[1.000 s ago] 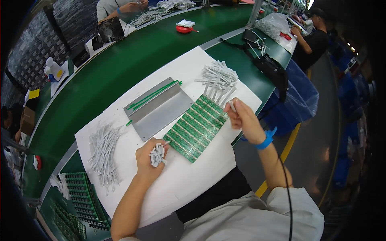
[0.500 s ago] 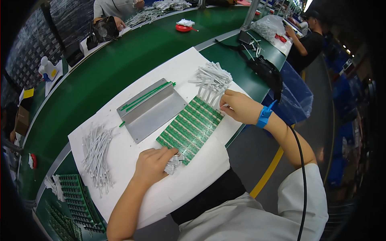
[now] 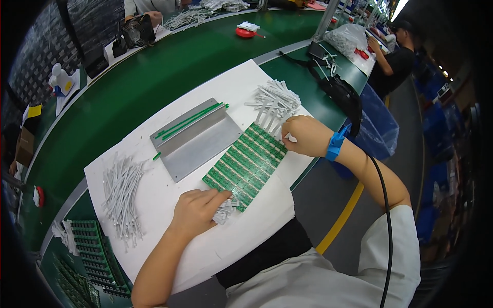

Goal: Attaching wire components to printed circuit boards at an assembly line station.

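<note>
A green circuit board panel (image 3: 245, 165), divided into rows of small boards, lies at a slant on white paper. My left hand (image 3: 197, 211) is closed at its near-left corner, fingers over a small bunch of white connectors (image 3: 224, 211) and touching the board. At the far-right corner my right hand (image 3: 307, 135) is closed in a pinch, with a bit of white showing between the fingers. Several flat white cables (image 3: 267, 119) stick up from the board's far edge beside it. A blue strap (image 3: 336, 143) circles my right wrist. The fingertips are partly hidden.
Beyond the panel lies a pile of white cables (image 3: 277, 97); another cable bundle (image 3: 122, 195) is at left. A bent metal plate (image 3: 200, 146) holds green strips (image 3: 192, 120). Stacked green boards (image 3: 95, 251) sit lower left. A black bag (image 3: 341, 95) lies at right.
The view has shifted slightly. My right hand has turned a little at the board's far-right corner, and a bit of white shows between its fingers. My left hand stays in place.
</note>
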Motion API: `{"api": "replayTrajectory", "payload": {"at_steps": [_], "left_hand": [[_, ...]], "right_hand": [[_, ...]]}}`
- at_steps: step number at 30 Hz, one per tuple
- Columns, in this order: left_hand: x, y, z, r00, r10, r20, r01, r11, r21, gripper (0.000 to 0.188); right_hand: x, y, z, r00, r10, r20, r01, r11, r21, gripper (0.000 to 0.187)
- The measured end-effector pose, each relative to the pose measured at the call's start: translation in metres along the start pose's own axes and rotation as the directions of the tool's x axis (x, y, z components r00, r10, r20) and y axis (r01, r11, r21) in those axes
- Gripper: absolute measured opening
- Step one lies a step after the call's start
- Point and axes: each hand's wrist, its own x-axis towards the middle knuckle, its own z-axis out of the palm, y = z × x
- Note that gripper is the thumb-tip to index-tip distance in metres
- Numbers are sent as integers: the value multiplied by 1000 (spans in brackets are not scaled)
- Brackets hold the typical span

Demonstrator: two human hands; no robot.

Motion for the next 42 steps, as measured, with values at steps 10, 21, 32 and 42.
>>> {"api": "replayTrajectory", "payload": {"at_steps": [10, 21, 32, 42], "left_hand": [[5, 7, -4, 999, 3, 49, -7, 996, 91, 48], [5, 6, -3, 999, 8, 52, -15, 991, 132, 38], [6, 7, -2, 1000, 9, 14, -10, 990, 142, 33], [3, 4, 0, 1000, 9, 27, -13, 989, 145, 33]], "right_hand": [[0, 0, 1, 999, -23, -26, 22, 1000, -8, 15], [0, 3, -1, 999, -40, -16, 40, 999, 29, 15], [6, -1, -1, 1000, -19, 8, 19, 1000, -21, 12], [5, -3, -3, 998, 52, 19, -53, 996, 70, 10]]}}
